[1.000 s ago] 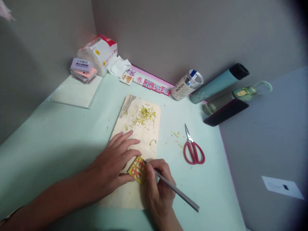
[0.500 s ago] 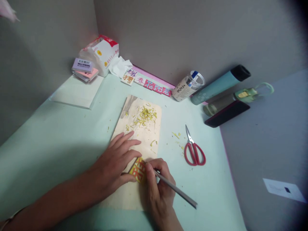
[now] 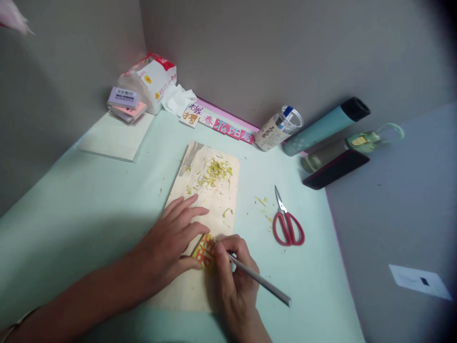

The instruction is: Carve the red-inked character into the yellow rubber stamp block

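Observation:
A small yellow carving block (image 3: 204,253) with red characters on it lies near the lower middle of the wooden board (image 3: 200,291). My left hand (image 3: 178,233) steadies it, thumb and index finger at its edges, while the other fingers stretch over the board. In my right hand (image 3: 237,274) is a slim metallic carving knife (image 3: 264,281), gripped like a pen. Its tip meets the block's right side, partly hidden by my fingers. Yellow shavings (image 3: 217,172) are heaped on the board's far half.
Red-handled scissors (image 3: 288,228) lie right of the board. Behind stand a clear cup (image 3: 278,128), a blue bottle (image 3: 324,126), a green-lidded bottle (image 3: 357,142) and a dark phone-like slab (image 3: 337,169). Lettered blocks (image 3: 233,131), a tissue pack (image 3: 157,78) and stacked blocks (image 3: 124,102) line the back.
The knife's rear end has shifted very slightly up and left with my right hand. My left hand stays on the block in almost the same place.

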Demonstrator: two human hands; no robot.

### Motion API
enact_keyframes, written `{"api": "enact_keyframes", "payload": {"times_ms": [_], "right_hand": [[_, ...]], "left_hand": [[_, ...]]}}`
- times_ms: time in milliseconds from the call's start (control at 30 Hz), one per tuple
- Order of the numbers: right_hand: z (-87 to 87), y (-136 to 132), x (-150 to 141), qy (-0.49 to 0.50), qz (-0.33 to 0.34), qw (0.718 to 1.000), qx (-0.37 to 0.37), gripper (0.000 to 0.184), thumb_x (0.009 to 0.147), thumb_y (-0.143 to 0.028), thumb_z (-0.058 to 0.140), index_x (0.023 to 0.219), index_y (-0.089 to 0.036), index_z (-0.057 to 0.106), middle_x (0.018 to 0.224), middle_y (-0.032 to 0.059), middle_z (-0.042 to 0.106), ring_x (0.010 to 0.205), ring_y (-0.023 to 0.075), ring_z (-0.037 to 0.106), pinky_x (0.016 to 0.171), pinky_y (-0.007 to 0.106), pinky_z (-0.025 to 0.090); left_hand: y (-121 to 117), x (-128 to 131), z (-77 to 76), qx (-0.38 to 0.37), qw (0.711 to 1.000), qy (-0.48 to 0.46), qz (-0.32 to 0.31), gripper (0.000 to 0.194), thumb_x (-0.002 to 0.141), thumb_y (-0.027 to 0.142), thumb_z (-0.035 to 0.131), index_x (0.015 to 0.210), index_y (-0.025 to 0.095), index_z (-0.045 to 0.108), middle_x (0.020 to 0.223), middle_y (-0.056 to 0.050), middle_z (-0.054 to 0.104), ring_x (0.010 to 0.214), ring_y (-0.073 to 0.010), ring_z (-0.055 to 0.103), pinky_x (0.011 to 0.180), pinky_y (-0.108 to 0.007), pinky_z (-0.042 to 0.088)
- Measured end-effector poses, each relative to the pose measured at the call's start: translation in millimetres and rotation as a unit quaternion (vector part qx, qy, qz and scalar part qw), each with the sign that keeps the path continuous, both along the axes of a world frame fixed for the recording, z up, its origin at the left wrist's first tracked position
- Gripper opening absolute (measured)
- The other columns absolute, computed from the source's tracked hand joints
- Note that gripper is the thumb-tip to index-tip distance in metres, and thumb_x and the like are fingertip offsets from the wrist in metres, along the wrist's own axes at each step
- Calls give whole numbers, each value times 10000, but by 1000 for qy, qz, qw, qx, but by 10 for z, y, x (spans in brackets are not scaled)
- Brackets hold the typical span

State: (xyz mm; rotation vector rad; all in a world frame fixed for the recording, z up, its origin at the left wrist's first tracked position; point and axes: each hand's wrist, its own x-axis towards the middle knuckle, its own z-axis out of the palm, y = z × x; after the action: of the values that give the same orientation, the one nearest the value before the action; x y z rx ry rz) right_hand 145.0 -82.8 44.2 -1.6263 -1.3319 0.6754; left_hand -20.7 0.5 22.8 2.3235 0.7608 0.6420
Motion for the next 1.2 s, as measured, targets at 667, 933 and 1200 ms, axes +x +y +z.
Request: {"api": "enact_keyframes", "payload": {"times_ms": [667,933,1200], "right_hand": [[-99,-96,11,64,-21,997,42,171,995,-153,510,856,-231,571,767,-32,570,672,114,517,620,222,412],[-97,-33,-18,30,-23,998,56,182,982,-127,516,850,-237,574,754,-35,599,661,106,559,617,212,438],[-64,-16,-40,-4,-33,999,34,169,979,-150,537,838,-233,579,733,-43,589,633,99,549,593,206,429]], "left_hand": [[-12,9,1,0,1000,2,7,470,764,191,827,1133,236,539,1397,-87,517,1473,-305,248,1222,-540,156],[-7,35,0,3,1000,-1,12,464,753,200,838,1113,233,545,1373,-91,539,1459,-316,272,1209,-555,170],[-25,42,2,-1,1000,-10,20,468,747,172,834,1110,231,545,1372,-82,543,1469,-298,262,1226,-536,143]]}}
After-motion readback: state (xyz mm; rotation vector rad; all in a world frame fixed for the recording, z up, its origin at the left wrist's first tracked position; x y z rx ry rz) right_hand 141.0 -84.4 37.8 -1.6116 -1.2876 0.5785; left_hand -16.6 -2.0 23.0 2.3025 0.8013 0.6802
